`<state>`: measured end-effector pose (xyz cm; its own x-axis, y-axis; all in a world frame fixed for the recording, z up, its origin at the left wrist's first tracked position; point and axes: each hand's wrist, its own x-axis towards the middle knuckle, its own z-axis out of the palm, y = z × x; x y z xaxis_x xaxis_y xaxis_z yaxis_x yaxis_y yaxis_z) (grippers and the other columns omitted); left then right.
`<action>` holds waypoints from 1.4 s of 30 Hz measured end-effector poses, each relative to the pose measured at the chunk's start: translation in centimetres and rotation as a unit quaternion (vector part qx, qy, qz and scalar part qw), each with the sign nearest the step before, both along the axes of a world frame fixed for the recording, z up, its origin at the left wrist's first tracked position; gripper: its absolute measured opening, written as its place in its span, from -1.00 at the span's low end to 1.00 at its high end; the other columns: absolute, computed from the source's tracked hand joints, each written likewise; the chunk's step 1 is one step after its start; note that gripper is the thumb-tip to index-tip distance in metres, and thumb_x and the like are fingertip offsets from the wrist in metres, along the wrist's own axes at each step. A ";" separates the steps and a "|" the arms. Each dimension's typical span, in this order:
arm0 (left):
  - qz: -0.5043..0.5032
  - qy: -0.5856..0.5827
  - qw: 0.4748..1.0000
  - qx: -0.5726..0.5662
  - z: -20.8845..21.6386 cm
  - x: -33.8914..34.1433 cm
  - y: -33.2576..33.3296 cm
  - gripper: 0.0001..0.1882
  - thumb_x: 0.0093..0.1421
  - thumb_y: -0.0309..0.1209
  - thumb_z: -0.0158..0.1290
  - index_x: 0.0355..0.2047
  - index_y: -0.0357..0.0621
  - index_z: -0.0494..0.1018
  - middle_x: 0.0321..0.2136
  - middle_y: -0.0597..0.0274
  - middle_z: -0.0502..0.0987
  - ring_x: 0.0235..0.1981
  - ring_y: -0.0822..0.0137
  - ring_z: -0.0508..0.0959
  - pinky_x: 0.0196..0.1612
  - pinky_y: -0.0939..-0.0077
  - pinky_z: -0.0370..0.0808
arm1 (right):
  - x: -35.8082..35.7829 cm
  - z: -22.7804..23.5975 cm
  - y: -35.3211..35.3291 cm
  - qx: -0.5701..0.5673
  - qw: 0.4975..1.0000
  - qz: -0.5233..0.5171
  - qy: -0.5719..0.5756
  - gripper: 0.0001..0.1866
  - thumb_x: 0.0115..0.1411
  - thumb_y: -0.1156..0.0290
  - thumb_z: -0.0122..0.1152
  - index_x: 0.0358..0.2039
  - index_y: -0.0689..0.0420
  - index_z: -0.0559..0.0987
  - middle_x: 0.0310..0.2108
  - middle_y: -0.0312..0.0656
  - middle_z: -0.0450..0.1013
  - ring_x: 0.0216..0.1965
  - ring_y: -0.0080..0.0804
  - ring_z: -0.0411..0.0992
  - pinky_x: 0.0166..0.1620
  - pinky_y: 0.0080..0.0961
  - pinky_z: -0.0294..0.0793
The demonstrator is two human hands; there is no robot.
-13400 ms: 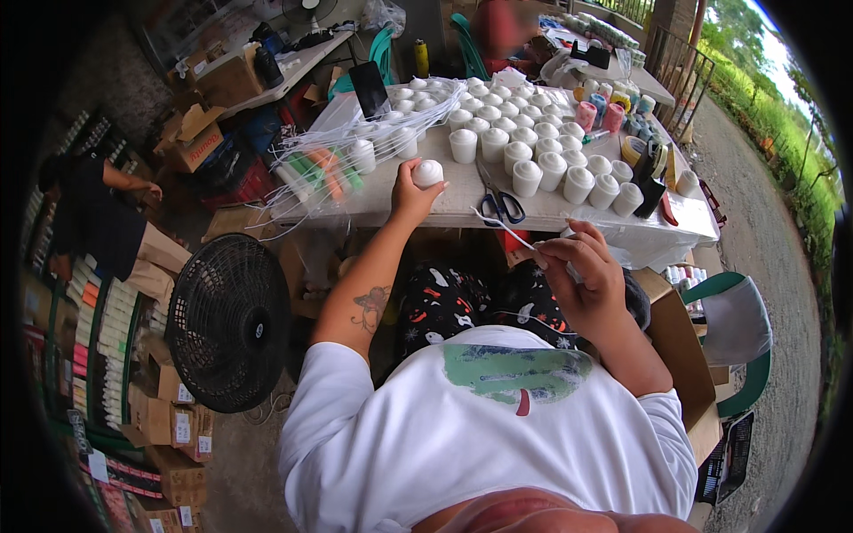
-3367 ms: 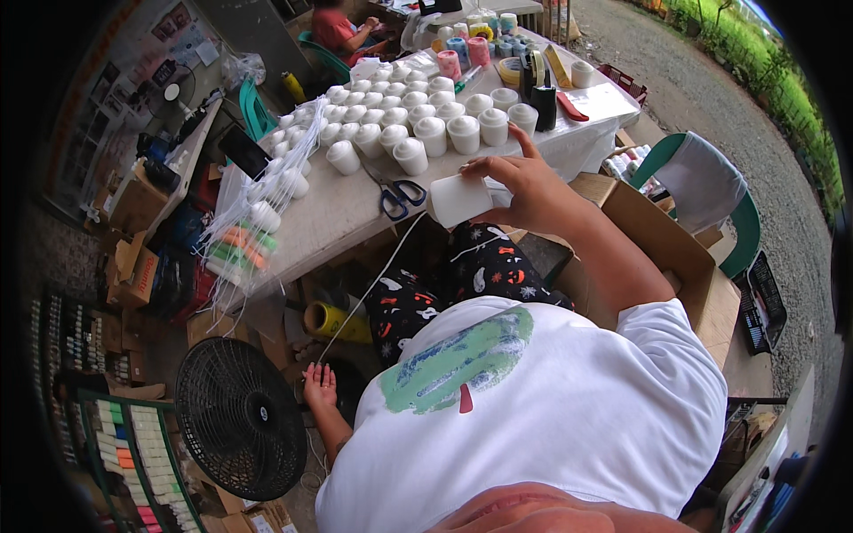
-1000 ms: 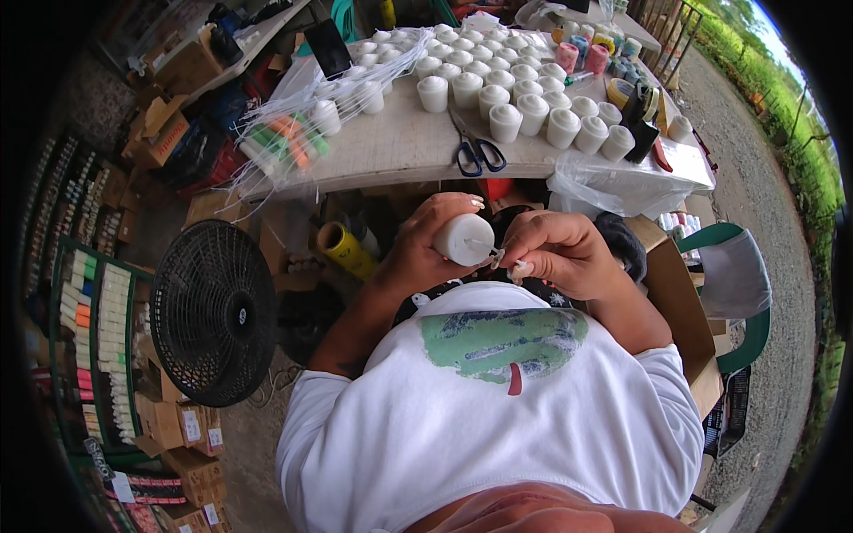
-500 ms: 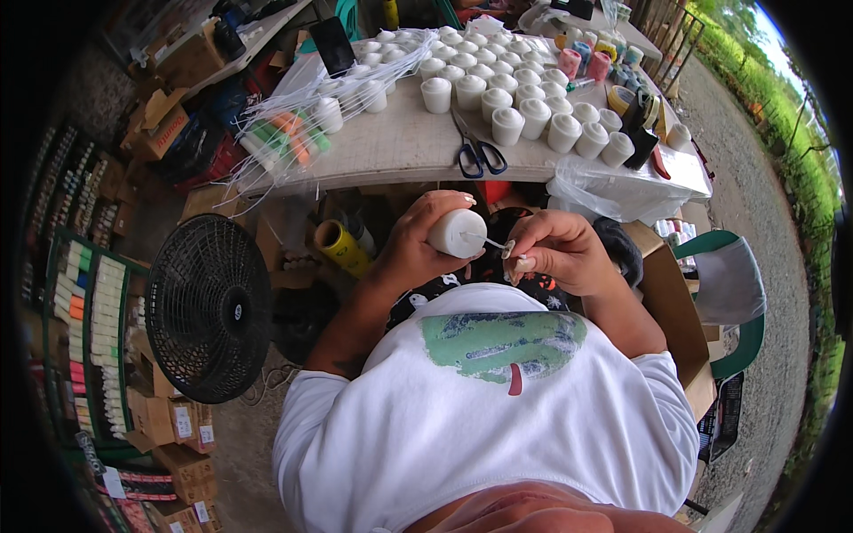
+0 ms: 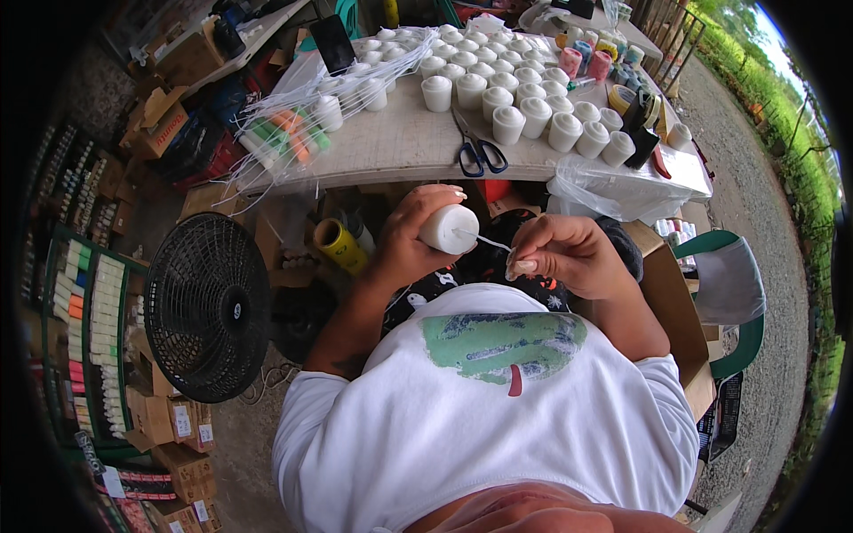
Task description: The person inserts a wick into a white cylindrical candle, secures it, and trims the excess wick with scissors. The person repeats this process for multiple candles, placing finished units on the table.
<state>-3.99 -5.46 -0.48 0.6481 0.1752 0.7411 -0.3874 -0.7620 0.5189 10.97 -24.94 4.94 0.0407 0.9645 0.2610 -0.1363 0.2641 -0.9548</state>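
- Here, the left hand point(image 5: 416, 233) grasps a white candle point(image 5: 447, 230) around its side, thumb hidden from view; a flat, round end is turned toward the right hand and partly toward the camera.
- Candle position: held above the lap, off the table point(image 5: 391, 147), between its near edge and the shirt.
- Right hand point(image 5: 562, 253): thumb and fingertips pinched together on the outer part of a thin white wick point(image 5: 487, 240). Wick runs from the middle of the flat end to the fingertips; hands apart, wick spanning the gap.
- Table, nearest the hands: scissors point(image 5: 482, 158) with dark blue handles, loops at the near edge, blades pointing away.
- Beyond the scissors and to their right: rows of white domed candles point(image 5: 507, 126), upright, closely spaced.
- Table, left part: loose white strands point(image 5: 382, 67) lying across some candles; green and orange pieces point(image 5: 289, 133) near their lower ends.
- Table, far right: pink jars point(image 5: 600, 65) among other small containers.
- Floor, left: black fan point(image 5: 208, 306); yellow roll point(image 5: 340, 246) below the table edge.
- Right: open cardboard box point(image 5: 671, 293) beside the right forearm.
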 end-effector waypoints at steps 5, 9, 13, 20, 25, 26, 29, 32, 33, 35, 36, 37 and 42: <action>0.013 0.000 1.000 0.016 0.2 -0.2 0.4 -0.33 -0.25 -0.51 0.39 -0.07 -0.09 0.38 -0.10 0.05 0.49 -0.06 0.10 0.51 -0.01 0.28 0.46 | 0.2 -0.3 0.1 -0.007 1.000 -0.020 -0.016 -0.92 0.18 0.61 0.17 -0.29 0.28 0.54 -0.30 -0.21 0.51 -0.25 -0.55 0.48 -0.18 -0.62 0.46; 0.011 0.002 1.000 0.014 0.1 0.0 0.4 -0.34 -0.25 -0.51 0.40 -0.08 -0.09 0.38 -0.11 0.05 0.49 -0.06 0.11 0.52 -0.01 0.30 0.46 | 0.4 -0.4 0.4 0.071 0.991 -0.056 -0.101 -0.92 0.17 0.63 0.17 -0.29 0.27 0.54 -0.30 -0.19 0.52 -0.23 -0.49 0.50 -0.19 -0.61 0.47; -0.010 0.009 1.000 -0.013 0.0 0.1 0.2 -0.33 -0.24 -0.53 0.39 -0.06 -0.11 0.37 -0.08 0.07 0.48 -0.03 0.14 0.50 0.01 0.32 0.45 | 0.3 0.3 0.7 0.117 0.970 -0.116 -0.177 -0.90 0.17 0.64 0.17 -0.28 0.26 0.54 -0.33 -0.19 0.52 -0.24 -0.50 0.49 -0.19 -0.63 0.46; -0.028 0.022 0.997 -0.063 0.0 0.4 -0.4 -0.34 -0.22 -0.50 0.38 -0.06 -0.10 0.37 -0.11 0.09 0.48 -0.07 0.14 0.52 -0.03 0.31 0.46 | -0.6 0.9 0.9 0.067 0.980 -0.141 -0.122 -0.92 0.16 0.62 0.19 -0.30 0.27 0.54 -0.34 -0.21 0.53 -0.27 -0.52 0.49 -0.20 -0.63 0.46; -0.010 0.008 0.999 -0.036 0.1 0.3 -0.3 -0.35 -0.22 -0.49 0.38 -0.06 -0.08 0.37 -0.12 0.09 0.49 -0.09 0.12 0.52 -0.05 0.31 0.47 | -0.3 0.5 0.9 0.112 0.960 -0.175 -0.190 -0.89 0.13 0.63 0.20 -0.30 0.25 0.54 -0.36 -0.20 0.53 -0.31 -0.50 0.51 -0.22 -0.61 0.47; -0.007 0.010 1.000 -0.025 0.1 0.2 -0.3 -0.33 -0.23 -0.50 0.39 -0.05 -0.09 0.37 -0.10 0.09 0.48 -0.07 0.15 0.52 -0.04 0.32 0.46 | -0.1 0.3 1.0 0.126 0.946 -0.193 -0.226 -0.88 0.12 0.64 0.20 -0.30 0.24 0.54 -0.36 -0.19 0.53 -0.32 -0.48 0.51 -0.23 -0.60 0.48; 0.003 0.018 1.000 -0.004 0.6 -0.1 -0.2 -0.32 -0.24 -0.51 0.39 -0.05 -0.09 0.37 -0.09 0.10 0.49 -0.06 0.17 0.52 -0.04 0.34 0.46 | -0.5 1.0 0.9 0.116 0.913 -0.239 -0.311 -0.85 0.07 0.65 0.21 -0.31 0.21 0.55 -0.37 -0.18 0.53 -0.33 -0.44 0.52 -0.27 -0.58 0.49; 0.009 0.021 1.000 -0.001 0.8 -0.2 -0.3 -0.33 -0.23 -0.50 0.39 -0.05 -0.08 0.37 -0.10 0.12 0.49 -0.08 0.17 0.53 -0.05 0.34 0.46 | -0.8 2.1 0.6 0.098 0.892 -0.242 -0.369 -0.83 0.04 0.65 0.21 -0.32 0.18 0.57 -0.38 -0.18 0.53 -0.33 -0.41 0.53 -0.29 -0.55 0.49; 0.010 0.021 1.000 -0.002 0.9 -0.2 -0.3 -0.33 -0.23 -0.49 0.39 -0.06 -0.08 0.37 -0.10 0.13 0.50 -0.09 0.17 0.53 -0.05 0.34 0.46 | -0.8 2.3 0.6 0.095 0.887 -0.236 -0.386 -0.83 0.04 0.66 0.22 -0.32 0.17 0.57 -0.39 -0.19 0.53 -0.33 -0.40 0.54 -0.29 -0.54 0.49; 0.007 0.023 0.999 -0.021 0.9 -0.3 -0.3 -0.35 -0.22 -0.49 0.38 -0.06 -0.07 0.37 -0.13 0.10 0.50 -0.11 0.11 0.53 -0.07 0.30 0.48 | -0.4 2.6 0.4 0.075 0.893 -0.205 -0.394 -0.81 0.04 0.66 0.22 -0.30 0.17 0.59 -0.37 -0.18 0.54 -0.32 -0.40 0.54 -0.27 -0.54 0.50; 0.005 0.025 0.999 -0.030 0.9 -0.3 -0.3 -0.36 -0.21 -0.49 0.37 -0.07 -0.06 0.38 -0.14 0.09 0.50 -0.12 0.09 0.54 -0.08 0.27 0.48 | -0.2 2.6 0.3 0.064 0.895 -0.190 -0.398 -0.80 0.04 0.66 0.22 -0.29 0.16 0.60 -0.37 -0.18 0.54 -0.31 -0.40 0.54 -0.26 -0.54 0.50; 0.002 0.027 0.999 -0.035 0.9 -0.3 -0.3 -0.36 -0.21 -0.49 0.37 -0.07 -0.06 0.38 -0.14 0.09 0.50 -0.12 0.08 0.54 -0.08 0.28 0.48 | 0.0 2.6 0.3 0.062 0.911 -0.166 -0.373 -0.79 0.05 0.67 0.21 -0.27 0.17 0.60 -0.35 -0.19 0.54 -0.30 -0.40 0.54 -0.24 -0.55 0.51; -0.019 0.041 0.998 -0.047 1.0 -0.3 -0.3 -0.37 -0.21 -0.49 0.37 -0.08 -0.07 0.38 -0.16 0.11 0.50 -0.13 0.13 0.54 -0.08 0.31 0.48 | 0.1 2.5 0.4 0.051 0.963 -0.079 -0.253 -0.80 0.11 0.67 0.19 -0.23 0.21 0.60 -0.29 -0.19 0.56 -0.25 -0.44 0.54 -0.17 -0.56 0.52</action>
<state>-4.28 -5.75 0.52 0.7139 0.2161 0.6661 -0.3679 -0.6936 0.6193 11.05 -24.50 7.44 0.0281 0.9251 0.3787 0.3884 0.3390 -0.8569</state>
